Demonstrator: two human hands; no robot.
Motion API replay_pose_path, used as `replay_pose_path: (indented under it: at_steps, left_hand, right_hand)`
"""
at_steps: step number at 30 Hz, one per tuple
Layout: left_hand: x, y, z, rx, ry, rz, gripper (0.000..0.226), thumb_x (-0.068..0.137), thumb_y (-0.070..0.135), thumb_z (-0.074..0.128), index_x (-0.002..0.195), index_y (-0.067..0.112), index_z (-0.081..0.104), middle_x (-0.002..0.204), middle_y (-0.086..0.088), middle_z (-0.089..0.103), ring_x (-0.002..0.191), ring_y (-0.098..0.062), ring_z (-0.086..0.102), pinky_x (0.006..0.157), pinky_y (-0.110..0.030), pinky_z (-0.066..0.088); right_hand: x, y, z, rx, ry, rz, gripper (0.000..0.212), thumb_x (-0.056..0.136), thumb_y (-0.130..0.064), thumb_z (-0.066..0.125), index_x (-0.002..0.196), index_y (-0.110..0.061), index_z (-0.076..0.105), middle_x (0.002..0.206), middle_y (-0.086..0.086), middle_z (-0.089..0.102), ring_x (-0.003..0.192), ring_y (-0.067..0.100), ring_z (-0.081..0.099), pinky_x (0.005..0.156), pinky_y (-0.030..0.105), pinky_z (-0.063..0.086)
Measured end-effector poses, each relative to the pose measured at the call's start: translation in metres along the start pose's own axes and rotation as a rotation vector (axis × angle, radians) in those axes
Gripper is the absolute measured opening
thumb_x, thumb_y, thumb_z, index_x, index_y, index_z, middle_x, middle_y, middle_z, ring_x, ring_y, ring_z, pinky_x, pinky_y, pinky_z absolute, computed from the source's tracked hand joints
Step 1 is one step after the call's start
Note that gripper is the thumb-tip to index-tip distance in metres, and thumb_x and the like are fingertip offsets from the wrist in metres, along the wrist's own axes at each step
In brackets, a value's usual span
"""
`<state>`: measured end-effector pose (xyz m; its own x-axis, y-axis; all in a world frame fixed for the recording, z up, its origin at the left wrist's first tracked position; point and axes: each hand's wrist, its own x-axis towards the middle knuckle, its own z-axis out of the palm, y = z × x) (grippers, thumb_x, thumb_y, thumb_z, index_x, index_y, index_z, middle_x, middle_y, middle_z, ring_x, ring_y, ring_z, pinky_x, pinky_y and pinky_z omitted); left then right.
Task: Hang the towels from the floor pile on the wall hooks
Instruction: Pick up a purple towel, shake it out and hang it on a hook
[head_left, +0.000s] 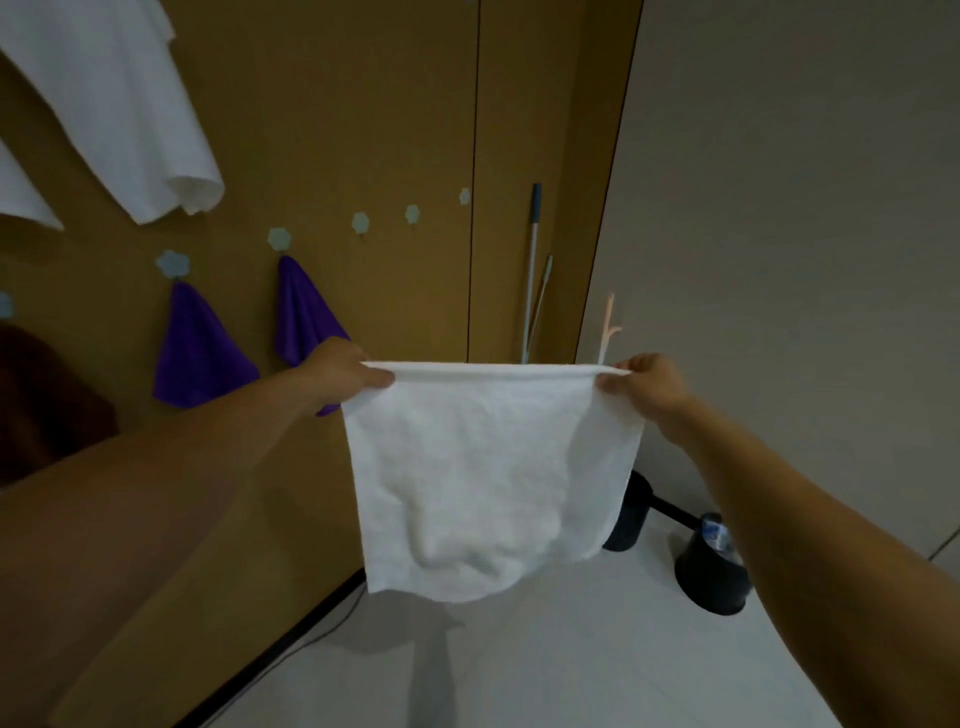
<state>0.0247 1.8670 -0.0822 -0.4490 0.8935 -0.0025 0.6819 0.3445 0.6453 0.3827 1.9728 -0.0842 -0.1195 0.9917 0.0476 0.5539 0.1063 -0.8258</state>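
A white towel (478, 478) hangs spread in the air in front of me, its top edge pulled taut. My left hand (343, 371) pinches the top left corner and my right hand (644, 382) pinches the top right corner. On the brown wall, two purple towels (200, 358) (301, 312) hang from pale flower-shaped hooks. Three bare hooks (360, 223) (412, 213) (464, 196) follow to the right, above my left hand. The floor pile is out of view.
Large white cloths (119, 114) hang at the upper left of the wall. A dark brown cloth (47, 395) hangs at the far left. Mop handles (532, 270) lean in the corner. Two black bins (714, 566) (631, 512) stand on the white floor at right.
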Motion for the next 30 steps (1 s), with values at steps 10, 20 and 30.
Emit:
replay_pose_path:
  at_steps: [10,20,30]
  left_hand:
    - [0.070,-0.006,-0.038,-0.037,0.301,0.129,0.025,0.071,0.026,0.069,0.070,0.001,0.061,0.090,-0.004,0.049,0.092,-0.023,0.047,0.076,-0.033,0.039]
    - [0.110,0.006,-0.092,-0.700,0.430,0.200,0.023,0.076,0.027,0.058,0.062,0.029,0.039,0.066,0.014,0.047,0.059,-0.005,0.046,0.052,-0.023,0.039]
    - [0.176,0.006,-0.106,-0.625,0.586,0.156,0.004,0.090,0.024,0.049,0.089,0.027,0.051,0.082,0.007,0.054,0.074,-0.010,0.053,0.059,-0.022,0.038]
  right_hand:
    - [0.074,-0.067,0.072,-0.114,0.263,-0.248,0.024,0.083,-0.024,0.064,0.091,-0.001,0.066,0.108,0.019,0.065,0.098,0.036,0.060,0.089,0.046,0.049]
    - [0.131,-0.141,0.126,0.322,0.098,-0.332,0.013,0.090,-0.027,0.055,0.101,-0.021,0.054,0.089,-0.009,0.053,0.083,0.009,0.052,0.066,0.016,0.039]
    - [0.191,-0.200,0.160,0.323,-0.255,-0.498,0.034,0.079,-0.045,0.074,0.092,-0.015,0.068,0.079,-0.005,0.071,0.069,0.013,0.067,0.056,0.025,0.053]
